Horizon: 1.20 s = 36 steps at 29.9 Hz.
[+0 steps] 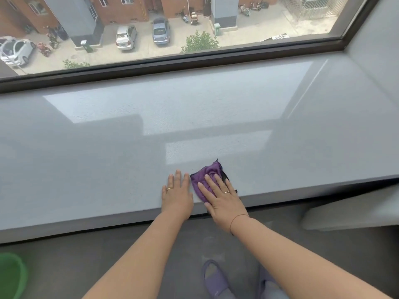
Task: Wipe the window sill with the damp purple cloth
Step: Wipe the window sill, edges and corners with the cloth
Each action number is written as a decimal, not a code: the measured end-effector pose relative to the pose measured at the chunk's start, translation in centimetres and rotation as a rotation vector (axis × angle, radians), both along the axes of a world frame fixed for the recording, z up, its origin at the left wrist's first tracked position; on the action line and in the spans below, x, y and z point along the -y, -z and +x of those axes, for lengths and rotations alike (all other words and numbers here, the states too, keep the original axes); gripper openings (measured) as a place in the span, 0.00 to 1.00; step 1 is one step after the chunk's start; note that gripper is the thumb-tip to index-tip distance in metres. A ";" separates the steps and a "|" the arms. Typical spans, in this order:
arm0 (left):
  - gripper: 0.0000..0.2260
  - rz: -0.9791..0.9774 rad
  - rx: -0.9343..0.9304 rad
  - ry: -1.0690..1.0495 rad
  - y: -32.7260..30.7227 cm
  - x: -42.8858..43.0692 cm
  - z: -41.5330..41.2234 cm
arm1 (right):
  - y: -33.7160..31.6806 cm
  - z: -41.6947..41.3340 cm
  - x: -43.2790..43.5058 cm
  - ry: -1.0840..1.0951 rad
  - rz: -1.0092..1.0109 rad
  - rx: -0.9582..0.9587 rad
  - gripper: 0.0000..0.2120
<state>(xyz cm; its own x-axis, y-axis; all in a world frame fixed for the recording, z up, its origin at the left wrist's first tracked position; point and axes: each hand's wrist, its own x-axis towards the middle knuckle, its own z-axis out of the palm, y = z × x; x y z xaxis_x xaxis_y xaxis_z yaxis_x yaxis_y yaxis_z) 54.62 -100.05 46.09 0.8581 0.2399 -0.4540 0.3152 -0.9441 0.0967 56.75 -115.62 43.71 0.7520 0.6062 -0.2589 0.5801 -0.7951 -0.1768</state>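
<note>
Both hands are flat on my feed: right hand (222, 199) has straight fingers pressing on the purple cloth (204, 178), and left hand (177, 195) lies palm-down just beside it, holding nothing. Everything's on the big glossy grey window sill (108, 158), with the cloth right near its front edge. Behind it is a dark-framed window (194, 59) over a yard of parked cars. On the floor there's a green basin (10, 275) at the lower left and a purple slipper (214, 279). Each hand wears a ring.

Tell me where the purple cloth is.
Head view: the crumpled purple cloth lies near the front edge of the grey window sill, under the right hand, just right of the left hand.
</note>
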 end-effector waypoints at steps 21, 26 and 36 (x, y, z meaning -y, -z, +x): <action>0.25 -0.036 0.169 0.069 -0.3 10.4 6.9 | -0.4 6.8 9.5 -0.024 0.027 -0.007 0.26; 0.26 -0.006 0.159 0.050 0.0 10.7 8.7 | -0.5 15.0 19.2 0.331 -0.140 0.077 0.27; 0.28 0.007 0.194 -0.068 1.7 14.8 10.9 | -0.1 14.4 11.1 0.227 0.021 0.001 0.28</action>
